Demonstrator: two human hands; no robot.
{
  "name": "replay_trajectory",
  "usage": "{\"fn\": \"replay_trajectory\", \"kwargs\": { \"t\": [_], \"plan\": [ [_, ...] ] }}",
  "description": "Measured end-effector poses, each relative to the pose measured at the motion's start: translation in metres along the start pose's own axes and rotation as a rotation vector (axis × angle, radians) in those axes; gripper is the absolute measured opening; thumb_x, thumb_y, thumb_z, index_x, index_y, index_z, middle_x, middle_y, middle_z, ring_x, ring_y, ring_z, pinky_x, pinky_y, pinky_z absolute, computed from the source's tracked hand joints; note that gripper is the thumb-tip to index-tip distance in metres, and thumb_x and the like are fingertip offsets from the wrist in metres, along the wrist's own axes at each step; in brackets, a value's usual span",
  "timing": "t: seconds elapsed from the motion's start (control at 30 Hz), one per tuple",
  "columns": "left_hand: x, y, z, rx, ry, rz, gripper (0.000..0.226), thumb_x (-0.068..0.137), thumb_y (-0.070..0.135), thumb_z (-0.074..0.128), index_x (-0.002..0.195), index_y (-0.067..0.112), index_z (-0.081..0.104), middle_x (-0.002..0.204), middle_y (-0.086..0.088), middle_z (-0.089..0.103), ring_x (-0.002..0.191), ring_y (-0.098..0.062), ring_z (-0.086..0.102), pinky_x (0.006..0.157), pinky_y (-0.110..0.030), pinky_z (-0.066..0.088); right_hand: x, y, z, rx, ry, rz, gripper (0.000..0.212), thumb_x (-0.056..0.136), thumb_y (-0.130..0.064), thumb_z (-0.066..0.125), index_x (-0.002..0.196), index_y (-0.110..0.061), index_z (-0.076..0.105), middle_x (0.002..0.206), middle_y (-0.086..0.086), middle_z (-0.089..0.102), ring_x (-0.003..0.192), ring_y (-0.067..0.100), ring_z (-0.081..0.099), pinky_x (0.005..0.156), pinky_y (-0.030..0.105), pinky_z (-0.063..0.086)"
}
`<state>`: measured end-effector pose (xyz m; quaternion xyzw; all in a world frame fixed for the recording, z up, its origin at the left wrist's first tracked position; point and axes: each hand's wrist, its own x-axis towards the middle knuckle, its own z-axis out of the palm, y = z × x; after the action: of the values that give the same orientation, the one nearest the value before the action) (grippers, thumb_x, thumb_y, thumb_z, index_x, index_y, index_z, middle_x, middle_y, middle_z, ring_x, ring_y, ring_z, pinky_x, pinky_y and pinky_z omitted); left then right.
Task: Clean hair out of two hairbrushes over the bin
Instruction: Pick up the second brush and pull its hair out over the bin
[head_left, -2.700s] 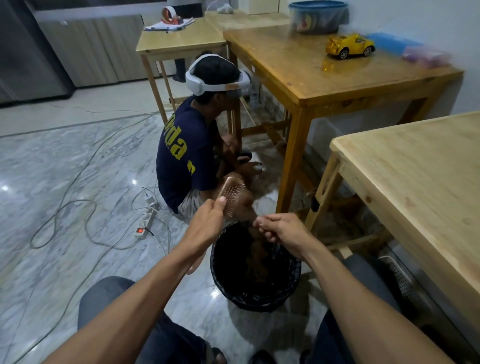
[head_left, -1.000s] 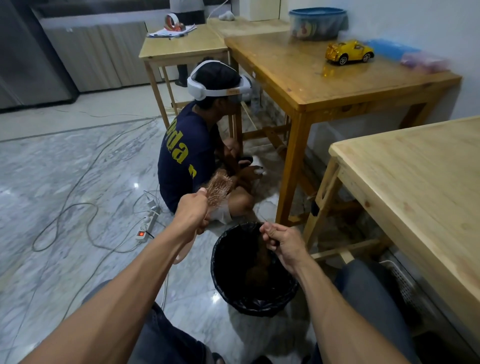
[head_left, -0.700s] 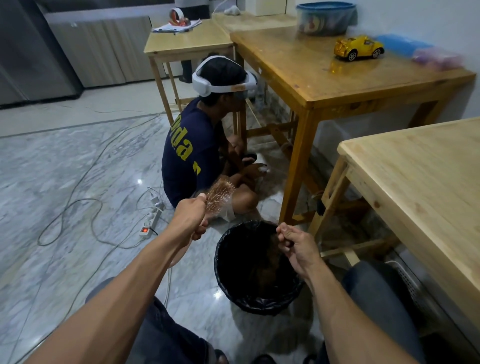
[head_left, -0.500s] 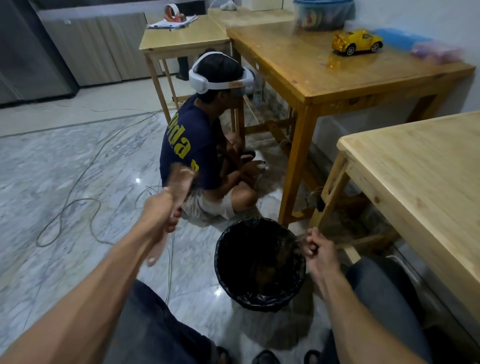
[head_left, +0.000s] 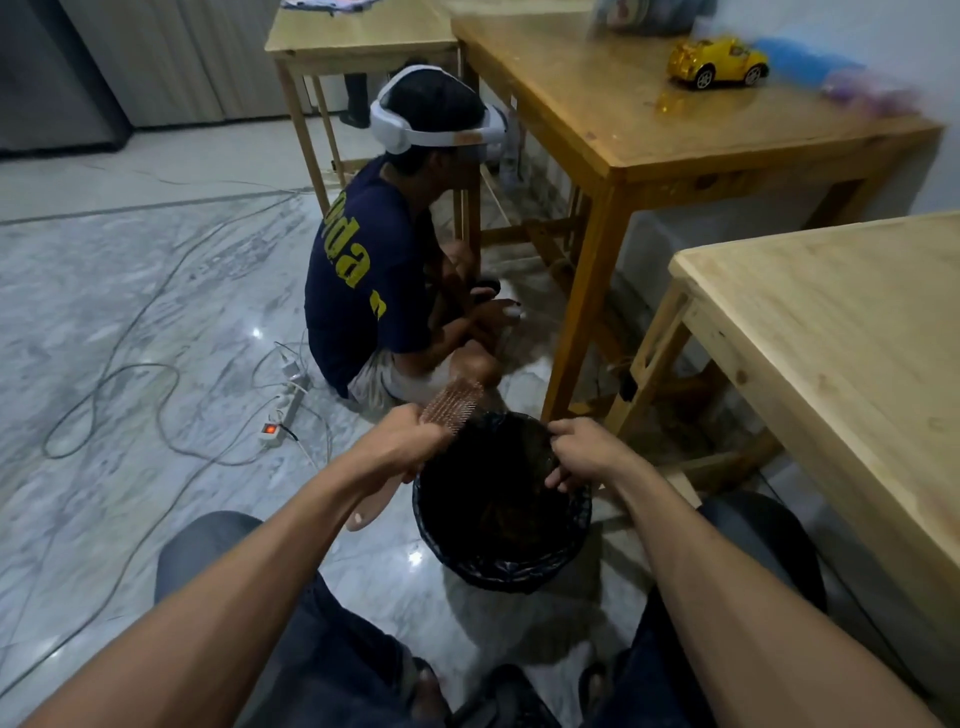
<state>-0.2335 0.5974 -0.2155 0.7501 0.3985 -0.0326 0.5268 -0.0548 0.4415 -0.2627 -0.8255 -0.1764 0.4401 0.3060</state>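
Both bare forearms reach forward from the bottom of the view and come toward each other in the middle. The left hand (head_left: 402, 441) is closed in a fist, with the back of the hand turned up and the knuckles pointing forward. The right hand (head_left: 584, 453) is at nearly the same height, a little apart from the left one. Its wrist is bent down, and its fingers (head_left: 558, 480) are curled downward and pressed together. The knees, in dark trousers, are spread below the arms.
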Motion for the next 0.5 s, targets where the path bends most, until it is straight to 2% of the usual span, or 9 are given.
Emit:
{"fn": "replay_trajectory", "kwargs": {
  "t": [0.07, 0.1, 0.13, 0.2, 0.23, 0.3, 0.4, 0.43, 0.5],
  "plan": [
    [-0.002, 0.003, 0.007, 0.089, -0.055, 0.071, 0.018, 0.087, 0.022, 0.061, 0.076, 0.011, 0.051, 0.068, -0.014, 0.054, 0.056, -0.021, 0.05, 0.047, -0.029, 0.041, -0.002, -0.006, -0.006, -0.063, 0.093, -0.069, 0.035, 0.103, -0.012, 0.049, 0.135, -0.009, 0.064, 0.099, 0.017, 0.078, 0.053, 0.012, 0.072, 0.049, 0.025, 0.056],
    [-0.002, 0.003, 0.01, 0.119, -0.074, 0.092, 0.016, 0.088, 0.017, 0.06, 0.077, 0.011, 0.051, 0.068, -0.014, 0.055, 0.057, -0.022, 0.052, 0.048, -0.03, 0.043, -0.003, -0.007, -0.008, -0.086, 0.139, -0.11, 0.025, 0.101, -0.018, 0.059, 0.118, -0.009, 0.074, 0.082, 0.013, 0.079, 0.052, 0.012, 0.071, 0.051, 0.026, 0.055],
    [-0.001, 0.002, 0.012, 0.132, -0.08, 0.095, 0.011, 0.089, 0.011, 0.057, 0.08, 0.01, 0.051, 0.07, -0.015, 0.057, 0.059, -0.024, 0.055, 0.051, -0.032, 0.046, -0.005, -0.009, -0.009, -0.112, 0.18, -0.145, 0.019, 0.097, -0.024, 0.069, 0.102, -0.009, 0.079, 0.073, 0.01, 0.077, 0.052, 0.013, 0.07, 0.054, 0.028, 0.055],
    [0.002, -0.002, 0.013, 0.152, -0.061, 0.087, 0.004, 0.09, 0.009, 0.055, 0.092, 0.01, 0.052, 0.078, -0.015, 0.064, 0.062, -0.025, 0.061, 0.054, -0.036, 0.051, -0.006, -0.012, -0.01, -0.168, 0.266, -0.192, 0.028, 0.085, -0.036, 0.081, 0.079, -0.009, 0.081, 0.066, 0.008, 0.076, 0.055, 0.016, 0.07, 0.059, 0.034, 0.057],
    [0.003, -0.003, 0.013, 0.166, -0.045, 0.092, 0.008, 0.09, 0.013, 0.056, 0.098, 0.013, 0.053, 0.082, -0.014, 0.066, 0.062, -0.023, 0.063, 0.053, -0.035, 0.052, -0.008, -0.014, -0.01, -0.154, 0.286, -0.203, 0.03, 0.083, -0.038, 0.082, 0.077, -0.009, 0.08, 0.067, 0.007, 0.076, 0.058, 0.017, 0.07, 0.06, 0.034, 0.057],
    [0.001, -0.006, 0.012, 0.208, -0.018, 0.119, 0.019, 0.087, 0.025, 0.059, 0.104, 0.017, 0.057, 0.083, -0.01, 0.068, 0.062, -0.022, 0.065, 0.052, -0.035, 0.053, -0.011, -0.019, -0.007, 0.012, 0.229, -0.236, 0.019, 0.088, -0.029, 0.076, 0.095, -0.012, 0.078, 0.084, 0.005, 0.077, 0.071, 0.014, 0.07, 0.062, 0.029, 0.057],
    [-0.002, -0.007, 0.012, 0.286, -0.006, 0.143, 0.029, 0.08, 0.036, 0.058, 0.105, 0.021, 0.059, 0.087, -0.007, 0.07, 0.069, -0.023, 0.065, 0.059, -0.042, 0.056, -0.013, -0.02, -0.005, 0.241, 0.08, -0.325, 0.042, 0.089, -0.026, 0.074, 0.13, -0.024, 0.065, 0.116, -0.002, 0.066, 0.095, 0.016, 0.07, 0.066, 0.026, 0.058],
    [-0.003, -0.007, 0.013, 0.31, -0.011, 0.16, 0.025, 0.083, 0.033, 0.06, 0.105, 0.022, 0.059, 0.088, -0.006, 0.069, 0.071, -0.023, 0.063, 0.062, -0.043, 0.054, -0.013, -0.019, -0.003, 0.234, 0.079, -0.376, 0.044, 0.088, -0.03, 0.077, 0.13, -0.026, 0.066, 0.117, -0.003, 0.066, 0.096, 0.017, 0.07, 0.066, 0.024, 0.058],
    [-0.002, -0.008, 0.017, 0.342, -0.021, 0.205, 0.015, 0.089, 0.022, 0.061, 0.104, 0.02, 0.06, 0.09, -0.005, 0.068, 0.077, -0.021, 0.061, 0.066, -0.04, 0.05, -0.011, -0.018, 0.001, 0.163, 0.166, -0.451, 0.026, 0.085, -0.03, 0.082, 0.111, -0.026, 0.077, 0.103, -0.004, 0.073, 0.088, 0.014, 0.073, 0.065, 0.022, 0.06]
  ]
}}
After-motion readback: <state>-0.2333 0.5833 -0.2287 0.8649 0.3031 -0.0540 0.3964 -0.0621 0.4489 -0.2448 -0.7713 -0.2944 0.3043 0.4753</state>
